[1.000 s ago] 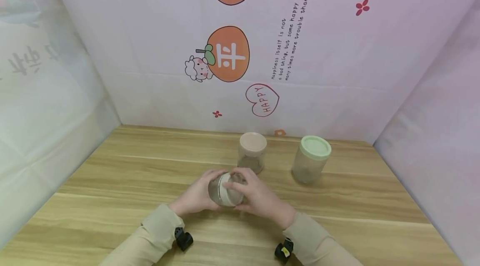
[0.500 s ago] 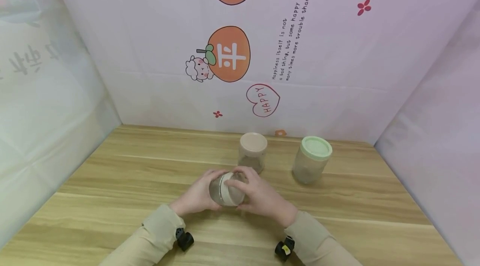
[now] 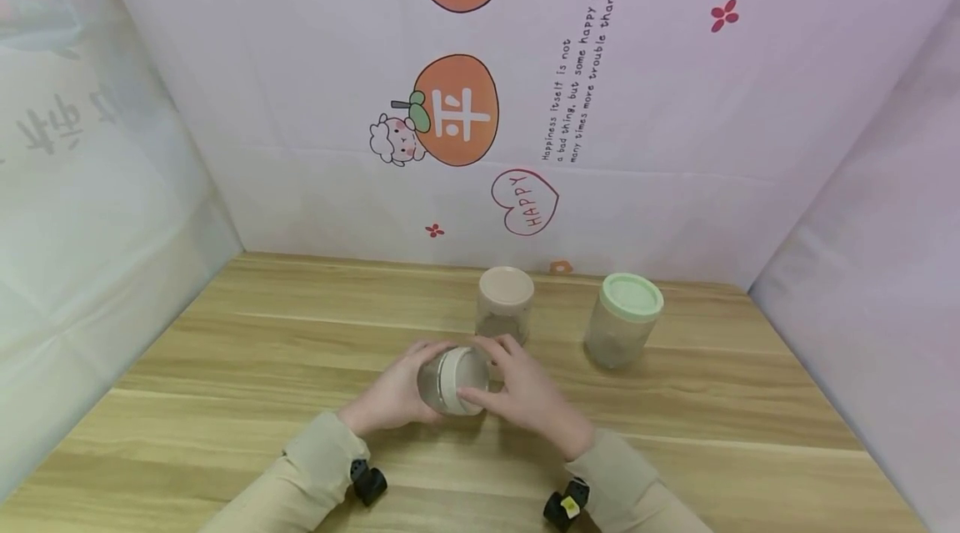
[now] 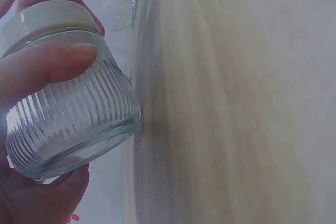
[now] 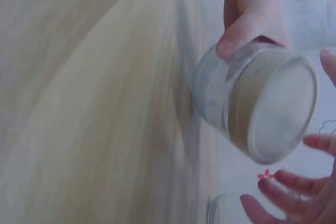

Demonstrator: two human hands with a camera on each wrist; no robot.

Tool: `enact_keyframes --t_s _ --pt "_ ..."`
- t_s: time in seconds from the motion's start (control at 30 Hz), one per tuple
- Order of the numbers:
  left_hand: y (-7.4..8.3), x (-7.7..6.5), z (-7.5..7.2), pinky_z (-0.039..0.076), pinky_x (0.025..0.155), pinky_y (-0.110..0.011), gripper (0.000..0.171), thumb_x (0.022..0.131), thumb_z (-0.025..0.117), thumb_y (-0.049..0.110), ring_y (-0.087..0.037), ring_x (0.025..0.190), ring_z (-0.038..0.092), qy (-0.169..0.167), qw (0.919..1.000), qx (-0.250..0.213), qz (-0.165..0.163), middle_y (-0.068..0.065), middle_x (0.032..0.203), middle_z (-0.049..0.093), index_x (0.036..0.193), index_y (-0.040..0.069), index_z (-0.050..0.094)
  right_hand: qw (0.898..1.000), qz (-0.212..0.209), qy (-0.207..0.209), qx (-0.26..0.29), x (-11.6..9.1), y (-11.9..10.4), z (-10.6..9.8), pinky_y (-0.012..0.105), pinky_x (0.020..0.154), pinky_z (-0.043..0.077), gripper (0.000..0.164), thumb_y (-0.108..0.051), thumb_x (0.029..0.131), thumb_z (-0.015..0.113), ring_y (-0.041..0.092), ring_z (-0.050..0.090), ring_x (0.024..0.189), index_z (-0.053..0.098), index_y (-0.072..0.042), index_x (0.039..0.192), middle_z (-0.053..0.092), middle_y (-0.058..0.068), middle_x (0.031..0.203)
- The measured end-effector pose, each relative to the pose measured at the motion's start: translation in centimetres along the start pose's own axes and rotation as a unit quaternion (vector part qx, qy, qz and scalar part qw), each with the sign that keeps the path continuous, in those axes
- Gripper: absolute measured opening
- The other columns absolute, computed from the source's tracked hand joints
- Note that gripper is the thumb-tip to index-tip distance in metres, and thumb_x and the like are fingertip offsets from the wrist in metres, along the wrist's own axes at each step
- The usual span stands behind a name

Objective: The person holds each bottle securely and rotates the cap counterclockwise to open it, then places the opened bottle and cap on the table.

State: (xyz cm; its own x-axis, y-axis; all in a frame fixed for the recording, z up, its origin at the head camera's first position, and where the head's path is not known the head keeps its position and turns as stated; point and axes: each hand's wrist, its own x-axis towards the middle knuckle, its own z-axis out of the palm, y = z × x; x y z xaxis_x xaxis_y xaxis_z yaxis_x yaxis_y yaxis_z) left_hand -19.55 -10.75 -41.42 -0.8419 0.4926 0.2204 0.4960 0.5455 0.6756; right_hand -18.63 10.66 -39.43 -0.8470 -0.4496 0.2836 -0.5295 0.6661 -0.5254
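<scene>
My left hand (image 3: 396,389) grips a ribbed glass jar (image 4: 79,103) round its body, with the thumb across its upper side in the left wrist view. The jar lies tilted, its cream lid (image 5: 283,109) facing right, just above the table. My right hand (image 3: 531,396) is beside the lid with fingers spread. In the right wrist view those fingers (image 5: 286,203) stand apart from the lid. Behind the hands is an upright jar with a beige lid (image 3: 506,287), its lower part partly hidden by the right hand.
A jar with a green lid (image 3: 624,324) stands upright at the back right. The wooden table (image 3: 262,333) is bounded by printed fabric (image 3: 315,199) at the back and both sides.
My right hand has loosened from the lid: its fingers have spread and moved slightly right, baring more of the lid. My left hand still holds the jar in about the same place.
</scene>
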Motion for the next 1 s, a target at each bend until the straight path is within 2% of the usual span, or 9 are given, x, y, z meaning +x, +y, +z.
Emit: enact_keyframes --t_s 0.17,0.4,0.67,1.0 --pt "0.1 -0.1 0.0 0.047 0.093 -0.046 0.092 0.055 0.086 0.008 -0.029 0.113 0.051 0.004 1.0 0.001 0.005 -0.012 0.127 0.049 0.136 0.005 0.042 0.999 0.048 0.009 -0.005 0.2 -0.8 0.6 0.037 0.071 0.052 0.07 -0.054 0.079 0.064 0.025 0.06 0.092 0.048 -0.01 0.132 0.056 0.015 0.116" --pt "0.1 -0.2 -0.1 0.046 0.093 -0.047 0.091 0.057 0.085 0.009 -0.029 0.114 0.05 -0.001 0.9999 -0.007 0.01 -0.011 0.128 0.048 0.136 0.006 0.041 0.996 0.083 0.004 -0.016 0.3 -1.5 1.3 0.044 0.075 0.053 0.074 -0.058 0.08 0.06 0.03 0.06 0.097 0.047 -0.009 0.134 0.056 0.018 0.115" --pt "0.0 -0.3 -0.1 0.047 0.093 -0.048 0.091 0.058 0.085 0.008 -0.031 0.116 0.049 -0.013 0.9997 -0.019 0.009 -0.013 0.13 0.045 0.137 0.006 0.04 0.996 0.08 0.009 -0.037 0.3 -1.8 1.7 0.043 0.074 0.053 0.08 -0.065 0.078 0.057 0.03 0.061 0.096 0.046 -0.008 0.133 0.057 0.016 0.116" --pt "-0.1 -0.1 -0.1 0.045 0.094 -0.052 0.092 0.059 0.085 0.009 -0.033 0.118 0.048 -0.02 0.9995 -0.021 0.014 -0.013 0.133 0.043 0.138 0.005 0.038 0.997 0.061 0.019 -0.034 0.3 -1.7 1.6 0.039 0.073 0.054 0.078 -0.062 0.075 0.064 0.025 0.06 0.092 0.05 -0.008 0.131 0.057 0.014 0.11"
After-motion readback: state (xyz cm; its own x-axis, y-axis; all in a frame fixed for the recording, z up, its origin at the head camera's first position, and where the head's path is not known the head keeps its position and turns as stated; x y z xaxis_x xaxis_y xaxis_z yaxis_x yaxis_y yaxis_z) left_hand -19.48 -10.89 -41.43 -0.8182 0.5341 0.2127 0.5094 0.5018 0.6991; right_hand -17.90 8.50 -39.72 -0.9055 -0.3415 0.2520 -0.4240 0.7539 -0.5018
